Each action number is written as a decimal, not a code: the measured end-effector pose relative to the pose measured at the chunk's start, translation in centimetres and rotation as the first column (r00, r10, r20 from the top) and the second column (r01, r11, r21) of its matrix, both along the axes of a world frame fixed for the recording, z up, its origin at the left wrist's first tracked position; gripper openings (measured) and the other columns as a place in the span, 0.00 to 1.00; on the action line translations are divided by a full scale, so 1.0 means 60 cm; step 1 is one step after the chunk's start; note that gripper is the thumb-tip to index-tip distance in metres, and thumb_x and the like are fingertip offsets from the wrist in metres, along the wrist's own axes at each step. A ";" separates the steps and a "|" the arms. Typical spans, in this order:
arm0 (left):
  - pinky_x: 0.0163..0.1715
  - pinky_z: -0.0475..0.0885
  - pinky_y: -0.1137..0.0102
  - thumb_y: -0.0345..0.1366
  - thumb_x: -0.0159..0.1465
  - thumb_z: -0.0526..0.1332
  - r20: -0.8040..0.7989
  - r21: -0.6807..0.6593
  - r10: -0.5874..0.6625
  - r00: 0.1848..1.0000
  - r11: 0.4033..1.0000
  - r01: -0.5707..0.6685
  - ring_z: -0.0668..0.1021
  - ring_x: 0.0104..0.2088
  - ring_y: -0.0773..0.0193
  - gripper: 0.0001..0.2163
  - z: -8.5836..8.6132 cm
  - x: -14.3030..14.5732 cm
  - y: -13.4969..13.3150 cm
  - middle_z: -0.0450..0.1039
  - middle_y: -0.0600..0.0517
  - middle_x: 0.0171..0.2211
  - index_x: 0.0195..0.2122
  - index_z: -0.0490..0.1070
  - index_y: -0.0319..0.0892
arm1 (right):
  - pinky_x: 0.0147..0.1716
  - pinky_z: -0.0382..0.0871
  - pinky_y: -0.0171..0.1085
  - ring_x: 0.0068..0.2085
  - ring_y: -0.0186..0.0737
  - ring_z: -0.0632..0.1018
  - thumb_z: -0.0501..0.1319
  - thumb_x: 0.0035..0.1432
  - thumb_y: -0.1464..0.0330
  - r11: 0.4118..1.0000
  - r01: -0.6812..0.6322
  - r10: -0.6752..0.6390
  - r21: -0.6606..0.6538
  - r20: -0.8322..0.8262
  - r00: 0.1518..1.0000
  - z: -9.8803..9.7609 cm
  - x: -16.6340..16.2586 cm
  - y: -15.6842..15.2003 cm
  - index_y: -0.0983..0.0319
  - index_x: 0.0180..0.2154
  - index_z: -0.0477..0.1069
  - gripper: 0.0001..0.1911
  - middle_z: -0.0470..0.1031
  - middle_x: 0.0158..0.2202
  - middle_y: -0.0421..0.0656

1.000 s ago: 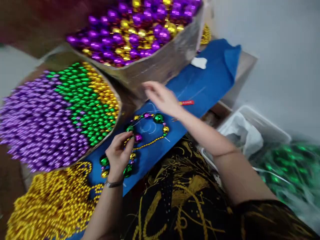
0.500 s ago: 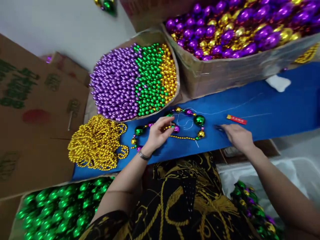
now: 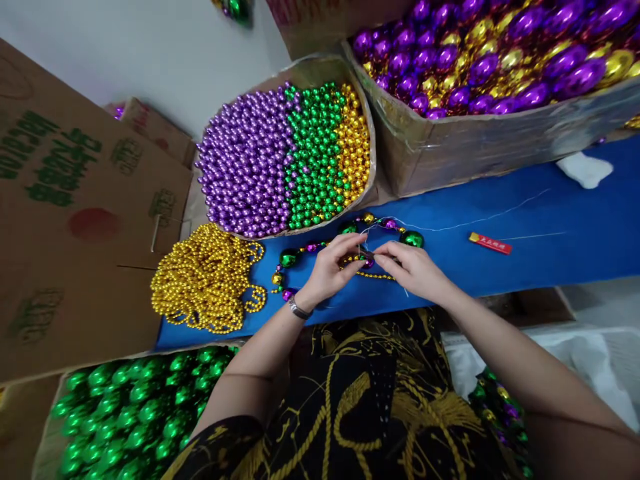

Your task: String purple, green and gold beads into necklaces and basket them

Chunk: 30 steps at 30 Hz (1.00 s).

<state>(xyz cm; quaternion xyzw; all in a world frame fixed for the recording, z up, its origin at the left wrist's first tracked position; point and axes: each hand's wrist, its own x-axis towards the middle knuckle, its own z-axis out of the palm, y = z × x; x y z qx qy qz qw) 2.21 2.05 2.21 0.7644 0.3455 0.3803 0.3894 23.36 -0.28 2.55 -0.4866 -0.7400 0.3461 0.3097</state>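
Note:
A bead necklace (image 3: 289, 258) of green, gold and purple balls lies in a loop on the blue table, with white thread (image 3: 480, 223) trailing from it to the right. Over the loop, my left hand (image 3: 334, 267) has thumb and fingers pinched on the thread at the necklace. My right hand (image 3: 413, 270) meets it from the right, closed round a small dark tool (image 3: 369, 255) whose tip reaches my left fingertips. The tool is mostly hidden, so its exact kind does not show. Part of the necklace is covered by both hands.
A red lighter-sized packet (image 3: 490, 243) and a white cloth-like piece (image 3: 585, 170) lie to the right. Gold bead strands (image 3: 207, 280) are heaped at left. Boxes of small beads (image 3: 245, 160) and large purple and gold balls (image 3: 480, 70) stand behind; green balls (image 3: 135, 407) sit below left.
My right hand has moved left from beside the red packet to my left hand, bringing the dark tool to the necklace. My left hand stays at the necklace. The view has shifted slightly.

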 end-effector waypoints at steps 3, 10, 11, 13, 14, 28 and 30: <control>0.43 0.79 0.68 0.35 0.64 0.65 -0.011 0.026 -0.002 1.000 1.000 0.002 0.80 0.40 0.66 0.20 -0.001 0.002 -0.001 0.70 0.45 0.54 0.58 0.70 0.47 | 0.39 0.68 0.36 0.37 0.37 0.77 0.54 0.68 0.62 0.998 -0.002 0.002 0.056 0.010 1.000 0.000 -0.009 0.000 0.61 0.38 0.72 0.12 0.78 0.35 0.42; 0.40 0.80 0.71 0.34 0.63 0.66 0.059 0.001 0.034 0.998 0.999 -0.034 0.82 0.40 0.67 0.20 0.001 -0.002 0.005 0.70 0.46 0.54 0.57 0.71 0.48 | 0.41 0.70 0.37 0.42 0.41 0.78 0.53 0.68 0.58 0.919 0.273 -0.330 0.283 0.180 0.926 -0.040 0.073 -0.035 0.61 0.47 0.74 0.17 0.78 0.42 0.47; 0.40 0.80 0.72 0.33 0.62 0.67 0.065 0.007 0.039 0.997 0.999 -0.039 0.82 0.40 0.67 0.21 0.006 -0.004 0.006 0.70 0.46 0.53 0.57 0.71 0.49 | 0.40 0.69 0.38 0.41 0.43 0.78 0.53 0.68 0.57 0.901 0.298 -0.389 0.314 0.284 0.876 -0.056 0.095 -0.044 0.62 0.47 0.75 0.19 0.78 0.42 0.49; 0.39 0.80 0.72 0.32 0.61 0.68 0.088 0.004 0.052 0.995 0.999 -0.053 0.82 0.40 0.67 0.21 0.017 -0.008 0.009 0.71 0.47 0.53 0.56 0.71 0.49 | 0.38 0.68 0.39 0.40 0.46 0.77 0.51 0.68 0.56 0.895 0.312 -0.441 0.320 0.522 0.730 -0.087 0.138 -0.063 0.62 0.45 0.77 0.22 0.78 0.39 0.50; 0.39 0.81 0.72 0.32 0.60 0.68 0.111 -0.018 0.064 0.992 0.998 -0.062 0.82 0.40 0.67 0.22 0.022 -0.009 0.011 0.71 0.47 0.54 0.56 0.72 0.49 | 0.38 0.68 0.40 0.41 0.47 0.76 0.51 0.68 0.55 0.906 0.300 -0.424 0.299 0.610 0.670 -0.099 0.158 -0.070 0.61 0.46 0.77 0.22 0.79 0.39 0.50; 0.44 0.82 0.68 0.31 0.54 0.73 0.322 -0.383 0.056 0.945 0.921 0.076 0.82 0.46 0.60 0.26 0.036 -0.003 0.025 0.74 0.43 0.55 0.55 0.73 0.44 | 0.40 0.67 0.46 0.46 0.54 0.71 0.47 0.65 0.67 0.906 0.418 -0.282 0.061 0.825 0.490 -0.104 0.297 -0.027 0.67 0.56 0.69 0.23 0.72 0.48 0.59; 0.43 0.82 0.67 0.31 0.54 0.73 0.361 -0.420 0.045 0.932 0.899 0.120 0.82 0.45 0.59 0.26 0.047 -0.002 0.029 0.74 0.43 0.55 0.54 0.74 0.45 | 0.42 0.68 0.45 0.45 0.51 0.74 0.48 0.65 0.65 0.919 0.388 -0.316 0.067 0.713 0.626 -0.085 0.274 -0.023 0.67 0.51 0.71 0.20 0.71 0.46 0.58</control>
